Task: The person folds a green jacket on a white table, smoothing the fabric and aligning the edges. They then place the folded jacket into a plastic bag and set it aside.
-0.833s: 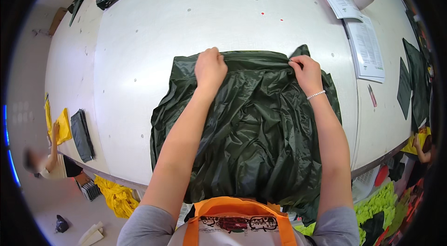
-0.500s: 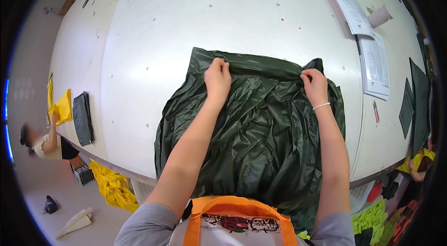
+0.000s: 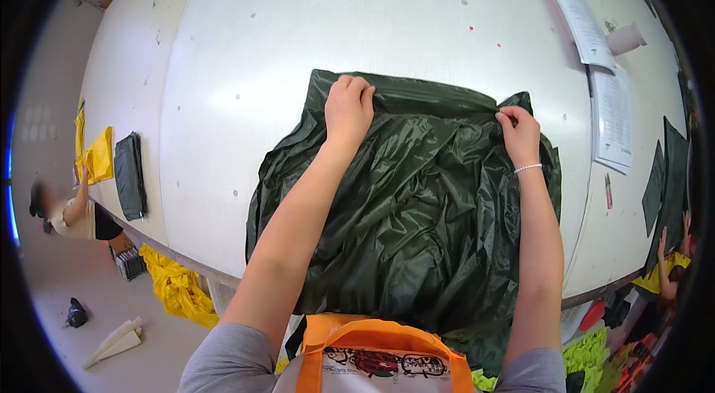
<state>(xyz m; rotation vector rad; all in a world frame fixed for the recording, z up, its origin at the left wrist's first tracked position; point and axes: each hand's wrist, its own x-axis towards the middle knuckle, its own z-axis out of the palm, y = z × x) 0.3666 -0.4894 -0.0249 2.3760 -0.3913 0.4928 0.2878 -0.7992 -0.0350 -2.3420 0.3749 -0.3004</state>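
The top edge of a dark green glossy fabric piece (image 3: pixel 417 192) was being worked with both hands, and the step in hand was judged to be the laying straight of its flat upper band (image 3: pixel 432 91). By the left hand (image 3: pixel 348 112), whose fingers were curled down with thumb and forefinger drawn together, the band was gripped near its left end; how much cloth was caught there could not be told for certain, since the fingertips were partly covered by the knuckles. By the right hand (image 3: pixel 521 131), with a pale beaded bracelet (image 3: pixel 528 168) at its wrist, the band was pinched between thumb and forefinger near its other end. For the next move, an even pull between the two hands and a sure hold on the edge seemed to be called for, as the cloth was deeply wrinkled below the band. The fabric piece was spread between the hands and below them, toward the body, and was passed over by both forearms. Its left corner was left jutting out just beyond the left hand, and a small pointed flap (image 3: pixel 523 101) was raised just past the right fingertips. The whole was borne by a white table (image 3: pixel 261 43), on which printed sheets (image 3: pixel 612 125) and a small pink-handled tool (image 3: pixel 608 192) were placed to the right of the right hand.
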